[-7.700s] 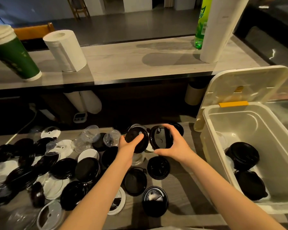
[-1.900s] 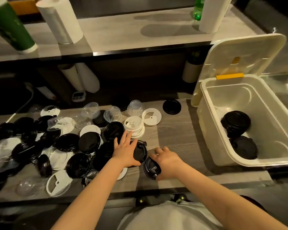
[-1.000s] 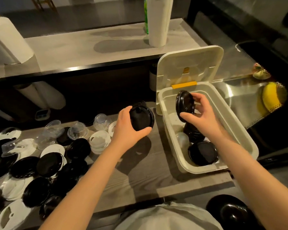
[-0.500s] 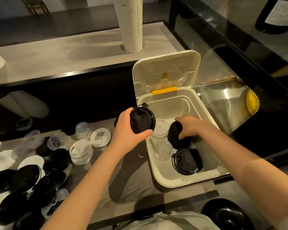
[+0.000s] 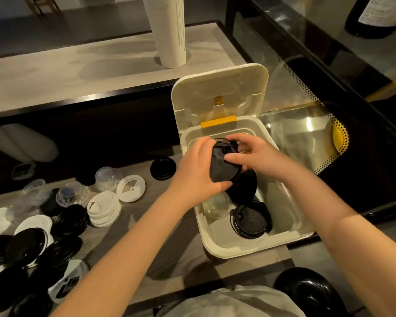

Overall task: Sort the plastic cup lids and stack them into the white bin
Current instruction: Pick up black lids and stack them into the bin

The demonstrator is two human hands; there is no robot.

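At the far left, the unsorted black lids lay overlapping on the counter, too jumbled for me to count. Just right of them stood one stack of white lids. A single loose white lid lay beyond it, and I could make out three clear dome lids farther back. Like seemed gathered with like, I'd judge so that each kind could go over together. One lone black lid sat apart at the far edge, near the bin.

Over the white bin the left hand curled round the left side of a black lid, thumb at its near edge and fingers over the far rim. The right hand pinched the same lid from the right, fingertips on its face. The lid was tilted above a black stack inside the bin, probably so it could be lined up and seated on top.

Also in the bin were one clear dome on the left and one flat black lid with a sip flap nearest me. The bin's hinged cover stood tipped back, which left the mouth open for both hands.
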